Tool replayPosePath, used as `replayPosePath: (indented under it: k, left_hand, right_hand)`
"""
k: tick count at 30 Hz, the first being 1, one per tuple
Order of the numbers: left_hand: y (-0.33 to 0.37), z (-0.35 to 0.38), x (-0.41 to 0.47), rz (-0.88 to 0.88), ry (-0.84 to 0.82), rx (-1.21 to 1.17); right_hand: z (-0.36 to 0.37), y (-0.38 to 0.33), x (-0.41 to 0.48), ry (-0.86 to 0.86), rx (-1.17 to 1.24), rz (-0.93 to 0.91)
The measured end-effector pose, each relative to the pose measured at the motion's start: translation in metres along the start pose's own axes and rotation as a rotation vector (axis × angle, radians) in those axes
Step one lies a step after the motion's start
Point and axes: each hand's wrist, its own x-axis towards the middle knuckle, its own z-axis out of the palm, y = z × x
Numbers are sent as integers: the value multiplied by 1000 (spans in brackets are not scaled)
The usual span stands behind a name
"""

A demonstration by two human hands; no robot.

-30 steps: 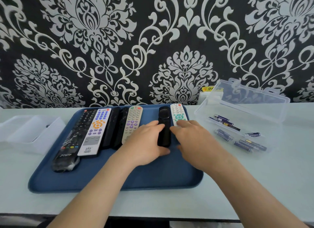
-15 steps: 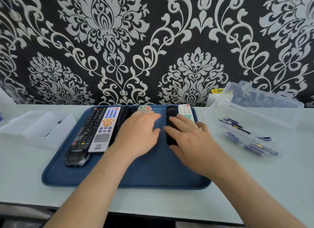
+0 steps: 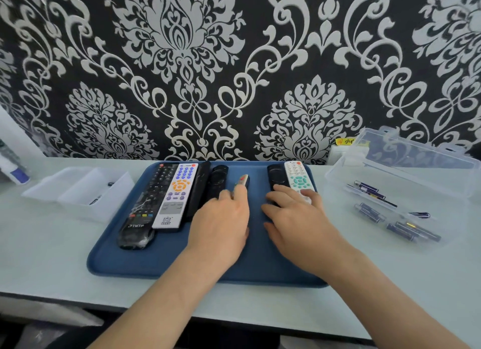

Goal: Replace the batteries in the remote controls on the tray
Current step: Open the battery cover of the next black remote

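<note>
Lying side by side at the back of the blue tray (image 3: 125, 260) on the worktop (image 3: 52, 244) are the remote controls — black and white ones at left, a black and white pair at right. The left hand (image 3: 221, 226) is closed around a grey remote (image 3: 242, 182), tipped on its edge. The right hand (image 3: 294, 218) rests flat, fingers spread, across the right pair. An open clear box (image 3: 338, 174) at right holds loose batteries (image 3: 369, 212).
</note>
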Motion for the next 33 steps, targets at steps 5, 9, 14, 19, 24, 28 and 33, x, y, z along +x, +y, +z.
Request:
replayPosePath:
  k: [5,9,14,19,24,28,33]
  left_hand:
    - [-22,-11,11,-236,38,-646]
    - [-9,-28,14,-317,-29,-1730]
    - [21,-25,14,-286,-66,-1866]
    - [27,-26,18,-294,-56,-1869]
    - [27,-30,21,-255,-55,-1866]
    - [30,-33,22,-166,-9,-1742]
    - [40,-30,19,-94,159,-1435]
  right_hand:
    - [-10,-17,5,186,579,165]
    - [-28,-27,8,-127,1673,598]
    - [-33,-21,8,-124,2004,531]
    - [-34,-15,7,-79,1925,509]
    - [-39,-5,5,-77,1862,508]
    - [-39,0,6,-129,1889,576]
    - [-42,7,9,-132,2001,616]
